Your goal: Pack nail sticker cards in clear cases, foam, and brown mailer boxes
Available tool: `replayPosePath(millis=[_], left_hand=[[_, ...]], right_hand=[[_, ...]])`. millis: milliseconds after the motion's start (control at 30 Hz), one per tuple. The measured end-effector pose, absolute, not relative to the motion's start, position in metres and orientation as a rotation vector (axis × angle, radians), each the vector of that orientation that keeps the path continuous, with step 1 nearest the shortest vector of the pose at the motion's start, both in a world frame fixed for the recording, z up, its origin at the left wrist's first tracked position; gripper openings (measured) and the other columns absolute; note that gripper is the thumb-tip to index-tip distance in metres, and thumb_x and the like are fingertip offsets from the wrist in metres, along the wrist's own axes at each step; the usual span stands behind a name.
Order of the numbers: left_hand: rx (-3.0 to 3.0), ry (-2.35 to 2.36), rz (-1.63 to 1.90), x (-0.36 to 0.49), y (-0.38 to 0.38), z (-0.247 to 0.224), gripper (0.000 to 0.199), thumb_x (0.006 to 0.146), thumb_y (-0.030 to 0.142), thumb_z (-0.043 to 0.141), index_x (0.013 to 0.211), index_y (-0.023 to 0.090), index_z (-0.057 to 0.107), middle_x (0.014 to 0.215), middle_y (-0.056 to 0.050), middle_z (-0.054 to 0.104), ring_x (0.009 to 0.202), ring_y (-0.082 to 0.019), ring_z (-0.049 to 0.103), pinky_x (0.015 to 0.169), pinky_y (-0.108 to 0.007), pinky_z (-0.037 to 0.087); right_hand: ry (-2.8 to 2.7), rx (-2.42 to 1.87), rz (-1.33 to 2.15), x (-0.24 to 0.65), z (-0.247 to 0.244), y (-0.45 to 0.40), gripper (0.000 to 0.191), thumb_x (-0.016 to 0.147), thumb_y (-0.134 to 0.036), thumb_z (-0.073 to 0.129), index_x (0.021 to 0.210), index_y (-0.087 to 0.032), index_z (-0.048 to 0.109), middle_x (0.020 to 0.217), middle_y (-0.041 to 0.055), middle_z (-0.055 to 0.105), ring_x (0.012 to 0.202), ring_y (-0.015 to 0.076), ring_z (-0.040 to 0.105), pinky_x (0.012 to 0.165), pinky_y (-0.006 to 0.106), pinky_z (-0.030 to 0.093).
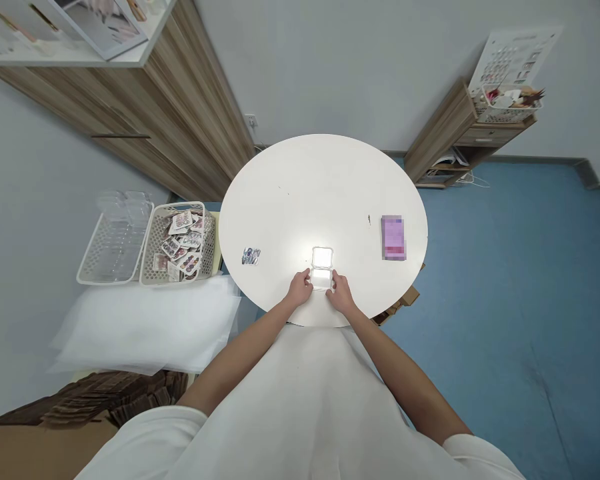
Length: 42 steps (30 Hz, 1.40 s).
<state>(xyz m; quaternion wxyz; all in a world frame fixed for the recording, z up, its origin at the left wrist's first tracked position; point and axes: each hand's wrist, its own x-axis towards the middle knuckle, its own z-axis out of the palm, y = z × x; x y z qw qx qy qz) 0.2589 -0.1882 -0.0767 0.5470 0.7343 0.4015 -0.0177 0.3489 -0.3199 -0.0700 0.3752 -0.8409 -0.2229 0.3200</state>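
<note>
A small clear plastic case point(322, 279) lies opened flat on the white round table point(325, 173), its lid half pointing away from me. My left hand point(301, 289) pinches the left edge of the nearer half. On the opposite edge, my right hand point(341, 293) grips that same half with thumb and fingers. To the left lies a small set of shiny, dark, nail-like pieces point(251, 256), apart from my hands. A purple box point(393, 237), partly pixelated, rests on the right side of the table.
Left of the table stand a white basket point(208, 243) of carded nail sets and another basket point(83, 267) with clear plastic cases. White sheets point(145, 323) lie nearer me. A wooden cabinet point(195, 100) is at back left, a low shelf unit point(443, 130) at back right.
</note>
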Motion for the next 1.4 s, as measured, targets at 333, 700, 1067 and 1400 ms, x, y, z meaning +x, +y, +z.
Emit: replayPosePath(millis=[333, 700, 1067, 1400], left_hand=[[1.634, 0.972, -0.01, 0.244, -0.206, -0.073, 0.057, 0.061, 0.005, 0.05, 0.117, 0.016, 0.048, 0.108, -0.009, 0.048, 0.089, -0.016, 0.05, 0.078, -0.028, 0.042], [1.636, 0.996, -0.004, 0.272, -0.198, -0.07, 0.061, 0.063, 0.003, 0.049, 0.122, 0.018, 0.043, 0.114, -0.01, 0.043, 0.098, -0.017, 0.047, 0.086, -0.03, 0.041], [1.741, 0.837, 0.009, 0.229, -0.187, -0.07, 0.054, 0.07, 0.008, 0.047, 0.122, 0.021, 0.042, 0.111, -0.008, 0.046, 0.096, -0.016, 0.049, 0.084, -0.032, 0.043], [2.193, 0.94, 0.158, 0.148, -0.027, -0.054, 0.051, 0.075, 0.023, 0.053, 0.124, 0.017, 0.04, 0.114, -0.011, 0.045, 0.109, -0.025, 0.042, 0.094, -0.037, 0.034]], right_hand=[[-0.498, -2.023, 0.888, 0.337, -0.076, -0.33, 0.055, 0.068, -0.014, 0.045, 0.122, -0.02, 0.04, 0.102, 0.0066, 0.046, 0.066, 0.0122, 0.053, 0.074, 0.033, 0.048], [-0.461, -2.013, 0.883, 0.361, -0.076, -0.31, 0.059, 0.07, -0.017, 0.046, 0.128, -0.02, 0.032, 0.11, 0.0091, 0.038, 0.072, 0.0124, 0.053, 0.076, 0.033, 0.049], [-0.467, -2.112, 0.615, 0.339, -0.063, -0.319, 0.059, 0.075, -0.026, 0.047, 0.129, -0.022, 0.026, 0.112, 0.01, 0.038, 0.072, 0.0135, 0.047, 0.072, 0.035, 0.048], [-1.028, -2.15, 0.742, 0.284, -0.059, -0.185, 0.065, 0.077, -0.029, 0.049, 0.134, -0.025, 0.018, 0.124, 0.0116, 0.034, 0.096, 0.0216, 0.047, 0.083, 0.04, 0.043]])
